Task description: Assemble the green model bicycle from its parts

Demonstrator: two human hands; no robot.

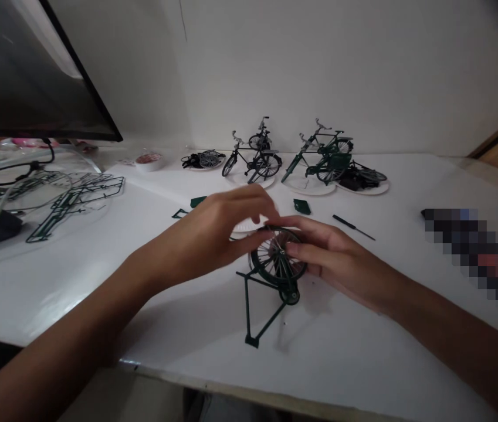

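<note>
A green model bicycle frame (247, 308) with a spoked wheel (263, 265) fitted between its stays is held just above the white table. My right hand (323, 243) grips the wheel from the right, thumb near the hub and fingers behind the rim. My left hand (231, 225) reaches over from the left, its thumb and fingertips closed at the top of the wheel rim. Whether a small part sits between those left fingertips cannot be made out. Below the wheel, the frame's triangle points toward me. Behind my hands lie small green parts, among them a flat green piece (302, 206).
A thin black screwdriver (353, 227) lies to the right. Assembled model bicycles (253, 161) and plates of dark parts (363, 186) stand along the wall. Green part sprues (73, 202), cables and a monitor (33, 70) occupy the left. A blurred dark object (477, 258) is at far right.
</note>
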